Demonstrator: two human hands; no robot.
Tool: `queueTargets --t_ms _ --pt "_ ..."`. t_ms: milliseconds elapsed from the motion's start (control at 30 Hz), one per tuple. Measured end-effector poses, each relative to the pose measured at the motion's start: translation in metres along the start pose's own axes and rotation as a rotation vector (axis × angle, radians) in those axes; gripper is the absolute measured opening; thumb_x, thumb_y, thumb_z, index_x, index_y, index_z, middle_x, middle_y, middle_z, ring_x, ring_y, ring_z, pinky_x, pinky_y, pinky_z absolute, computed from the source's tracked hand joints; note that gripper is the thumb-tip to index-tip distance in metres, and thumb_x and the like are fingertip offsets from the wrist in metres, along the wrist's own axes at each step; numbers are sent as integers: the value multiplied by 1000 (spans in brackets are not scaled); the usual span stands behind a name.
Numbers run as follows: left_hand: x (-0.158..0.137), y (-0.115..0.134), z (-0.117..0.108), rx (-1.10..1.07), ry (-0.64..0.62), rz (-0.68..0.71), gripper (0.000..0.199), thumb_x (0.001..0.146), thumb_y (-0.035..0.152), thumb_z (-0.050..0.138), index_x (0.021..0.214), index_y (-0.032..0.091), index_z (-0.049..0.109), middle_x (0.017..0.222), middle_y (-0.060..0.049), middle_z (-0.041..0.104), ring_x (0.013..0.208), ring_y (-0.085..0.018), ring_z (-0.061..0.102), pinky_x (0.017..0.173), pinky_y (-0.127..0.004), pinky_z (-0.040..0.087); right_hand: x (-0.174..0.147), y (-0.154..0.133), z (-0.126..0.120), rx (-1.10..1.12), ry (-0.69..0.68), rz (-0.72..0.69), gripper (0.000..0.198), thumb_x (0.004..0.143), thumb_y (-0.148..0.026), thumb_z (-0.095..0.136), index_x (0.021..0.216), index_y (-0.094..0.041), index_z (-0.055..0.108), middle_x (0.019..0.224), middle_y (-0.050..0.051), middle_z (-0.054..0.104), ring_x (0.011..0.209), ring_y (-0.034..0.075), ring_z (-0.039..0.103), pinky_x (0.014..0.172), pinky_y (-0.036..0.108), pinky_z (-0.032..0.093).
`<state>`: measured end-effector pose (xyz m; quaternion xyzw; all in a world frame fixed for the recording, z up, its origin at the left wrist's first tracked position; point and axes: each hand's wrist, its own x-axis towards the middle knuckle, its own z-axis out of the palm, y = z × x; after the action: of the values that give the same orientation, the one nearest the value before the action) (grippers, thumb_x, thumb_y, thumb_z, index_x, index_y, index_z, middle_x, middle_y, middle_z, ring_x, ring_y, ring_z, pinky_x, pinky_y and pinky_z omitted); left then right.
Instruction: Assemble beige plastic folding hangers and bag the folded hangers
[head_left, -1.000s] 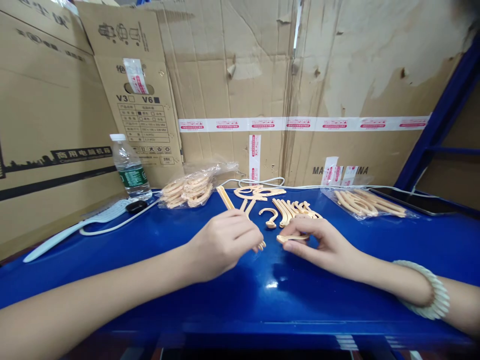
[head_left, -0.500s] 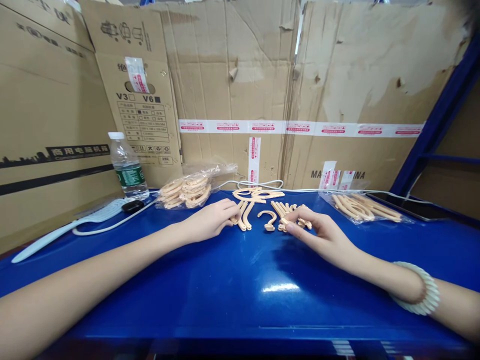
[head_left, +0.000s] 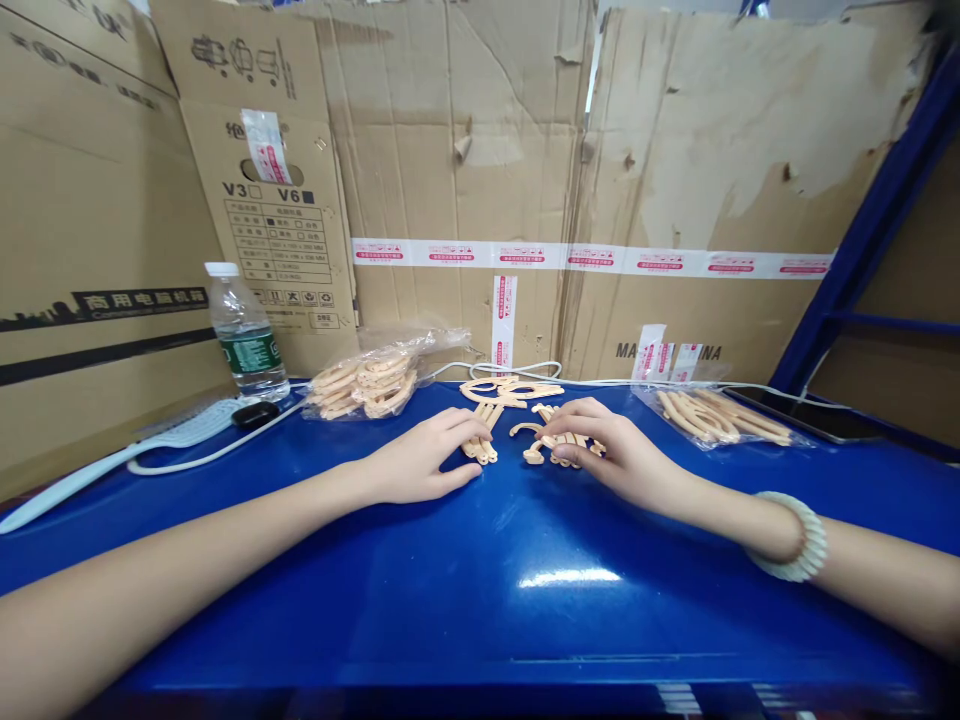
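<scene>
My left hand [head_left: 429,455] rests on the near ends of several beige curved hanger arms [head_left: 487,412]. Its fingers lie over them, with the thumb stretched apart on the table. My right hand [head_left: 619,448] curls over a cluster of small beige hanger parts [head_left: 574,440], thumb and fingertips closing around some of them; the fingers partly hide which. Just left of those fingertips lies a beige hanger hook [head_left: 534,457], flat on the table. Behind both hands, larger looped beige hanger pieces [head_left: 495,395] lie near the cardboard.
A clear bag of beige parts [head_left: 367,385] sits back left, another bag [head_left: 712,415] back right beside a dark flat device [head_left: 802,415]. At left stand a water bottle [head_left: 247,345] and a pale blue fly swatter [head_left: 112,465]. A white cable [head_left: 600,380] runs along the cardboard wall [head_left: 450,180].
My left fingers have spread over the hanger arms, the thumb moving out toward me. My right hand has shifted left over the small parts, its fingers now nearer the hook. The view has shifted slightly.
</scene>
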<state>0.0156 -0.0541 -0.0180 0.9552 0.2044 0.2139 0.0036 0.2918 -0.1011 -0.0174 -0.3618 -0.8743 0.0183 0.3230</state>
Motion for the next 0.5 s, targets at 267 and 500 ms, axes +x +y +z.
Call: queueTargets --t_ms 267,500 --pt "-2 3 5 76 13 36 28 93 25 49 118 17 61 109 -11 61 101 -21 57 90 -38 49 22 -5 5 -226 -131 -81 16 91 -24 58 103 -22 69 104 9 64 104 24 53 87 43 38" --pt "-2 10 5 168 -31 27 29 95 23 45 119 15 61 101 -10 58 94 -21 55 84 -34 48 33 5 15 -212 -214 -100 17 92 -22 57 103 -21 70 103 8 66 99 23 56 85 41 38"
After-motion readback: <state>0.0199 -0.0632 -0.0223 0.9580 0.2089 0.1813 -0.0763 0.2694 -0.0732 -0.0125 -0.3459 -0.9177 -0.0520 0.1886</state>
